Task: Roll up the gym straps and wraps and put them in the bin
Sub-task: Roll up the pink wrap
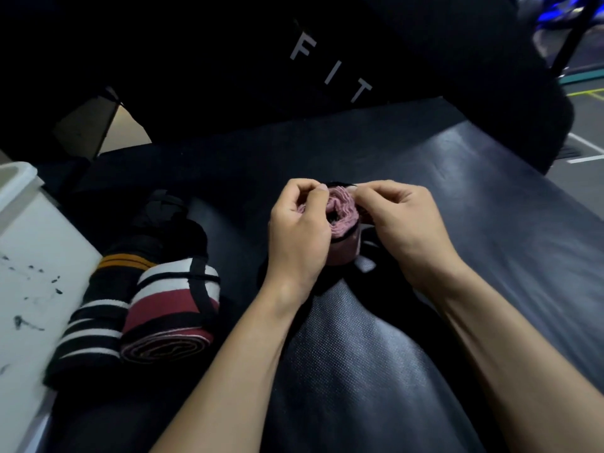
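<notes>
A pink wrap (343, 214), rolled into a thick coil with a black edge, stands on end on the black padded bench (457, 197). My left hand (299, 233) grips its left side, thumb and fingers pinching the top rim. My right hand (405, 220) pinches the rim from the right. A rolled maroon, white and black wrap (170, 308) lies to the left. Beside it lies a black roll with white and orange stripes (94, 322). The white bin (29, 256) stands at the far left, its inside hidden.
A loose black strap (163, 210) lies behind the two rolls. The bench's upright black back pad (294, 60) with white letters rises behind. Gym floor with painted lines (585, 125) shows at the right.
</notes>
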